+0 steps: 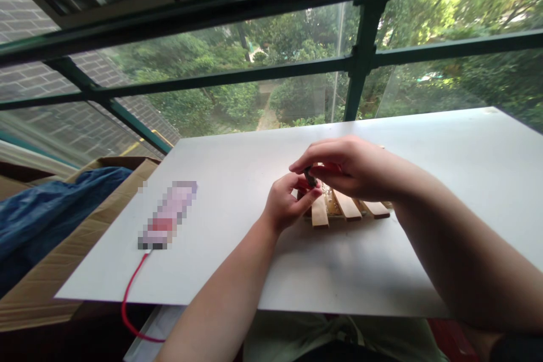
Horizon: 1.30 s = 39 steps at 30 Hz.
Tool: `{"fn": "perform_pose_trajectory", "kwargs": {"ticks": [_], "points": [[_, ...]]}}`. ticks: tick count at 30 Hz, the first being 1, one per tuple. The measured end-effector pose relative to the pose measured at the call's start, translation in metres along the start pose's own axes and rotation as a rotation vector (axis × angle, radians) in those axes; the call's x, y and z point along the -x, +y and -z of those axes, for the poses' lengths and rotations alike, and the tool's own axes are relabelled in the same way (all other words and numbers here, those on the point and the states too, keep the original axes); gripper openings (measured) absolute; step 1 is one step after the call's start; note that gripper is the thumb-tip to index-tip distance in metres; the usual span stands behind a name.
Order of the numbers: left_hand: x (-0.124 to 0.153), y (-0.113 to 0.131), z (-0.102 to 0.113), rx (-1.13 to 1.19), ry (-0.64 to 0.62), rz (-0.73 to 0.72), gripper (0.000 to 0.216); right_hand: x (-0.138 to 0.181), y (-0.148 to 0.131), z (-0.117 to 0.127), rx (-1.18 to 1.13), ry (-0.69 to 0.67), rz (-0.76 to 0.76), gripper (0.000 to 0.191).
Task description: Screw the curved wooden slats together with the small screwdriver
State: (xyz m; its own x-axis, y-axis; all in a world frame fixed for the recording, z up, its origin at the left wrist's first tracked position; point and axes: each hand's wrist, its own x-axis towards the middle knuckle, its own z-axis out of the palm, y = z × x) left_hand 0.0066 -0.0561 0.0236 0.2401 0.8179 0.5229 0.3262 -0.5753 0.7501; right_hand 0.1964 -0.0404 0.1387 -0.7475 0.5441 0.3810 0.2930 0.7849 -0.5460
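My left hand [288, 201] and my right hand [343, 167] meet over the middle of a white board [263, 271]. Both are closed in a pinch on a small dark and red object [311, 176] held between the fingertips; I cannot make out what it is. Under the hands lies a small wooden slatted piece [348, 207] with several pale strips fanned out on the board. My right hand covers its far part.
A blurred pink and red item [167, 214] lies on the board's left, with a red cord [131, 294] running off the front edge. A cardboard box [63, 260] with blue cloth [46, 209] stands at the left. Window bars and glass rise behind the board.
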Motion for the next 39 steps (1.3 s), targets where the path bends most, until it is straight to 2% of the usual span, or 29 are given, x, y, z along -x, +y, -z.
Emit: {"fn": "perform_pose_trajectory", "kwargs": {"ticks": [4, 10, 16, 21, 29, 36, 39], "points": [[0.001, -0.002, -0.003, -0.013, 0.066, 0.034, 0.022, 0.000, 0.001, 0.000, 0.028, 0.048, -0.012, 0.022], [0.000, 0.001, -0.004, 0.017, 0.106, 0.019, 0.017, 0.000, -0.001, 0.001, 0.085, 0.093, -0.026, 0.014], [-0.001, 0.004, -0.002, 0.059, 0.062, 0.033, 0.012, -0.001, 0.001, 0.000, 0.169, 0.126, 0.018, 0.010], [-0.001, 0.005, -0.001, 0.039, 0.005, 0.049, 0.012, -0.001, 0.003, -0.001, 0.176, 0.080, 0.050, 0.010], [-0.001, 0.006, 0.001, 0.087, -0.064, 0.052, 0.014, 0.002, -0.003, 0.003, 0.157, 0.057, 0.031, 0.017], [-0.003, 0.008, 0.002, 0.104, -0.082, 0.027, 0.014, 0.004, -0.005, 0.009, 0.153, 0.004, 0.040, 0.036], [-0.002, 0.007, 0.002, 0.091, -0.078, 0.029, 0.015, 0.005, -0.005, 0.010, 0.167, 0.009, 0.030, 0.034]]}}
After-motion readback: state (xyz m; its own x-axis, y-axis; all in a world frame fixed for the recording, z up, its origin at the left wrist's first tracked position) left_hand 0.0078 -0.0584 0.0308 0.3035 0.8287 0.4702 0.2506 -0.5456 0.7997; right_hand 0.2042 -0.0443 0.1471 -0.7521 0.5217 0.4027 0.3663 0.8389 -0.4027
